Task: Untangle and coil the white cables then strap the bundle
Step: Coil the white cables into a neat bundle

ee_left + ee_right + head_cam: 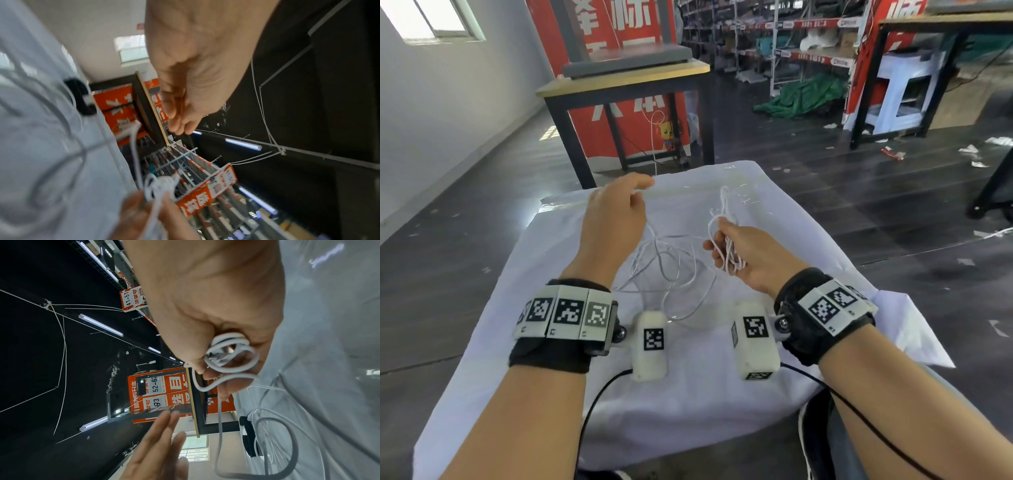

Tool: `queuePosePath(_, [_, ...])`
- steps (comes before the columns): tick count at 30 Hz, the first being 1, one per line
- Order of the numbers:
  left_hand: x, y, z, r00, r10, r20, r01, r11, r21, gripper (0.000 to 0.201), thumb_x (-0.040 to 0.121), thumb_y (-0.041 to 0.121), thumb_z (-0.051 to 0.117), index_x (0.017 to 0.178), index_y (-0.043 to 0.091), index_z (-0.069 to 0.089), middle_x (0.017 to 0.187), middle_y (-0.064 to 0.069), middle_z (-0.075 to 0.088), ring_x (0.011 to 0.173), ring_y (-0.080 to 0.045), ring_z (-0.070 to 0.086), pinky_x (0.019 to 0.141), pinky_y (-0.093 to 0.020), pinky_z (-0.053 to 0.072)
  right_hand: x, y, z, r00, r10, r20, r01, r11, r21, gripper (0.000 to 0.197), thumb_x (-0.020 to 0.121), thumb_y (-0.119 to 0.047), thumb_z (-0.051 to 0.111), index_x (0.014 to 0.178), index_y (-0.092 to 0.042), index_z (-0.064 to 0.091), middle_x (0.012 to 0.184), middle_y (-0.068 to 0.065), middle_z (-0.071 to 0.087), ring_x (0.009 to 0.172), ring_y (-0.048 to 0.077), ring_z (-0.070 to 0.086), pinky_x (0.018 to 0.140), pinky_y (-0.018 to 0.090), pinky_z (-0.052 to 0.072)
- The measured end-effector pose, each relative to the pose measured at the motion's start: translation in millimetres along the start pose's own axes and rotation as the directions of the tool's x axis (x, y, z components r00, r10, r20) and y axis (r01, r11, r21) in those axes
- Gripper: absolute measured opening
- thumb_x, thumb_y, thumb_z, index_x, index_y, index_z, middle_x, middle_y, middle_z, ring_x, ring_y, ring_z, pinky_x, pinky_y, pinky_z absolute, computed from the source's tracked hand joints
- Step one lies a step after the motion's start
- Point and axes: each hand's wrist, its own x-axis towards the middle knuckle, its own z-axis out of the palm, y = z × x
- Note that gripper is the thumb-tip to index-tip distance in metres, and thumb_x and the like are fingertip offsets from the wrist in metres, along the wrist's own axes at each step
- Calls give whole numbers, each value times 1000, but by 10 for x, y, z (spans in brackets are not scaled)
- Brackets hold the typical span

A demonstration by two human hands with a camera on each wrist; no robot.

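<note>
My right hand (748, 262) grips a coiled bundle of white cable (729, 251) above the white-covered table (688, 394). The right wrist view shows the bundle's loops (228, 352) wrapped in the curled fingers (205, 305). From the bundle a strand runs down to loose white cable (671, 265) lying in tangled loops on the cloth between my hands. My left hand (619, 212) hovers over the far left of the cloth with fingers straight (162, 438) and nothing in it. A black strap-like piece (248, 434) lies on the cloth near the far edge; in the head view it is hidden.
A wood-topped table on black legs (626, 78) stands just beyond the cloth, with red banners (619, 27) behind it. Shelving (791, 41) and a green tarp (804, 96) fill the back right. Another table (945, 24) stands at the right. Paper scraps litter the dark floor.
</note>
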Motion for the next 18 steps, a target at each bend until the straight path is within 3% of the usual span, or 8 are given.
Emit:
queuePosePath(3, [-5,196,20,972,-34,231,102,951,-291,24,98,13,48,111,24,66,106,10,67,77,-4,66,67,-19,53,-31,-11,38,997,-16,74,12,998,54,40,101,-28,45,67,-8,48,80,13,68,63,17,61,69,26,51])
queuePosePath(6, [-91,265,163,877,-27,479,202,926,-318,23,95,24,58,116,19,65,107,5,69,86,-4,66,71,-14,51,-26,-8,62,987,-89,137,84,995,47,35,101,-28,44,80,-3,57,94,20,68,82,26,67,80,29,54])
queuePosePath(8, [-135,245,248,885,-25,465,160,954,-253,16,93,24,61,104,18,70,94,1,72,84,-10,67,71,-19,53,-19,-2,66,978,-119,169,114,993,37,36,102,-28,42,88,-1,60,104,23,67,93,29,68,81,29,58])
queuePosePath(11, [-129,206,266,927,-60,369,116,984,-131,12,94,24,58,90,19,68,82,3,72,79,-18,67,76,-36,57,-17,-23,48,982,-115,150,109,993,46,34,102,-26,42,80,-3,54,113,24,65,94,31,69,77,30,59])
queuePosePath(12, [-116,190,254,942,-70,328,113,987,-113,13,95,26,57,90,19,66,81,5,71,78,-17,67,74,-32,57,-22,-37,40,985,-112,129,109,993,35,32,102,-26,42,89,-1,56,117,22,64,91,29,70,74,30,59])
queuePosePath(14, [-97,173,216,965,-77,249,104,990,-97,13,97,29,54,92,20,63,82,6,70,76,-11,65,59,-10,49,-36,-57,17,990,-100,99,99,995,12,31,102,-26,43,107,2,56,119,18,64,81,25,69,69,29,60])
queuePosePath(16, [-70,150,152,971,-87,224,110,989,-94,16,97,31,53,92,19,63,80,8,69,73,-6,63,51,-5,39,-74,-77,5,992,-82,96,87,995,-49,29,102,-28,43,89,-4,55,104,14,70,66,17,67,61,25,59])
queuePosePath(18, [-55,79,103,959,-111,260,138,987,-88,21,95,35,55,87,18,66,75,10,71,74,-7,63,58,-13,42,-100,-77,-11,994,-71,85,85,981,-173,33,102,-30,43,75,-11,49,80,8,70,50,9,56,52,21,48])
